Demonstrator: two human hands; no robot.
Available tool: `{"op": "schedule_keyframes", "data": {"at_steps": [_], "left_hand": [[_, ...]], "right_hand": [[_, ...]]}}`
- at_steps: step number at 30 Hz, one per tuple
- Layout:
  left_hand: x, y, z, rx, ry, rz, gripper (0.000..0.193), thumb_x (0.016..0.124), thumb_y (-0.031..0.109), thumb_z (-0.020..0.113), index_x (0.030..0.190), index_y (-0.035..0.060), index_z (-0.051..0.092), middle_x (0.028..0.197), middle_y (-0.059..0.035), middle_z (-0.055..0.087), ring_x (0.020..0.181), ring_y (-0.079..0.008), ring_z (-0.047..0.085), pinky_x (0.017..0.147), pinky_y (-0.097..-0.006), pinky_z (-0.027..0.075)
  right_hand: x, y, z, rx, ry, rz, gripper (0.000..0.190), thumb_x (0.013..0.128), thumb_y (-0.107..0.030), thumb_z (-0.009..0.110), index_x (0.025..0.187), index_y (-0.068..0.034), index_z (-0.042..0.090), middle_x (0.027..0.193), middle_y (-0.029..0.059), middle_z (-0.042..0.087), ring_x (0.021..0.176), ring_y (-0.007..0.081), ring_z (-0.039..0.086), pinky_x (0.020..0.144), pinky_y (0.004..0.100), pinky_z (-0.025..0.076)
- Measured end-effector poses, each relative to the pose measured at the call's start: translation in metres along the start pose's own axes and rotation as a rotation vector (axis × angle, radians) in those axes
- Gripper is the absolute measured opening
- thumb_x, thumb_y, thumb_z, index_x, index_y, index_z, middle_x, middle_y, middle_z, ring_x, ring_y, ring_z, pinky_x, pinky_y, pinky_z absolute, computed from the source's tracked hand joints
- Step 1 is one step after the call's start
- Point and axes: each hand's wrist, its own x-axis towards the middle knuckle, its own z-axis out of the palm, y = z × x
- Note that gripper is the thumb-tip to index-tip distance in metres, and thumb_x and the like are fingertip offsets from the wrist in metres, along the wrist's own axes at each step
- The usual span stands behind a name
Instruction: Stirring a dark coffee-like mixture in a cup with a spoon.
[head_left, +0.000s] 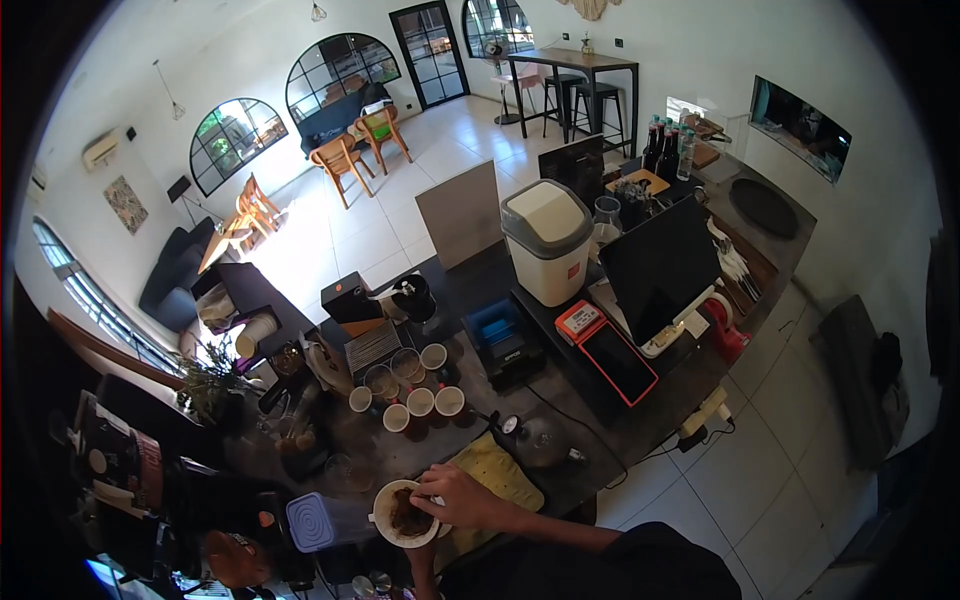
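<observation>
A white coffee dripper (380, 501), with dark wet-looking coffee grounds (409, 517) inside, is low in the middle of the head view. My right hand (455, 495) reaches in from the right over its rim, fingers bent, fingertips at the grounds; whether they pinch anything is hidden. Below the dripper, my left hand (422, 559) holds it from underneath, mostly covered by it. A yellow cloth (499, 469) lies on the counter beside my right wrist. Left of the dripper stands a clear container with a lilac lid (310, 522).
Several paper cups (421, 403) and clear cups (406, 365) stand farther back on the dark counter. Near the cloth is a round glass vessel with a dial (540, 439). To the right are a payment terminal (607, 352), a screen (660, 266) and a lidded bin (546, 244). A coffee grinder (124, 457) is left.
</observation>
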Motion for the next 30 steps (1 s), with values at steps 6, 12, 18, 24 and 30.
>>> {"op": "schedule_keyframes", "data": {"at_steps": [6,12,18,24,30], "left_hand": [[0.003,0.005,0.0,0.18,-0.044,0.012,0.091,0.076,0.002,0.08,0.149,0.0023,0.025,0.15,-0.0122,0.036,0.138,-0.0255,0.038,0.115,-0.0396,0.03],[-0.001,0.001,-0.002,0.121,-0.025,0.004,0.092,0.076,0.003,0.079,0.149,0.002,0.024,0.15,-0.0128,0.035,0.138,-0.026,0.037,0.115,-0.0398,0.029],[-0.003,-0.008,-0.01,0.264,-0.03,-0.002,0.092,0.076,0.003,0.079,0.149,0.0018,0.023,0.15,-0.0133,0.035,0.139,-0.0261,0.035,0.116,-0.0396,0.027],[-0.004,-0.009,-0.01,0.147,-0.042,0.004,0.091,0.076,0.003,0.079,0.149,0.0017,0.023,0.15,-0.0131,0.035,0.139,-0.0264,0.035,0.116,-0.0392,0.025],[-0.002,0.001,-0.003,0.087,-0.022,-0.013,0.09,0.077,0.004,0.079,0.148,0.0015,0.024,0.149,-0.0132,0.036,0.138,-0.0259,0.036,0.115,-0.0388,0.027]], "right_hand": [[-0.004,0.003,0.007,0.21,0.116,0.107,0.022,0.089,-0.021,0.066,0.092,0.0,0.071,0.084,0.0125,0.061,0.088,0.0287,0.058,0.079,0.0403,0.046],[-0.001,-0.007,0.003,0.222,0.194,0.14,0.022,0.09,-0.019,0.065,0.092,0.002,0.07,0.084,0.0134,0.061,0.086,0.0287,0.058,0.077,0.0394,0.047],[-0.003,0.005,0.022,0.083,0.166,0.056,0.019,0.088,-0.014,0.065,0.101,-0.001,0.07,0.087,0.0133,0.063,0.084,0.0297,0.062,0.075,0.039,0.05],[-0.004,-0.004,0.016,0.236,0.139,0.129,0.018,0.09,-0.012,0.064,0.101,0.001,0.069,0.094,0.0158,0.066,0.089,0.0301,0.065,0.08,0.0373,0.051],[-0.003,-0.015,0.002,0.266,0.148,0.071,0.022,0.09,-0.019,0.063,0.095,0.001,0.068,0.085,0.0163,0.064,0.086,0.0326,0.061,0.079,0.0415,0.049]]}}
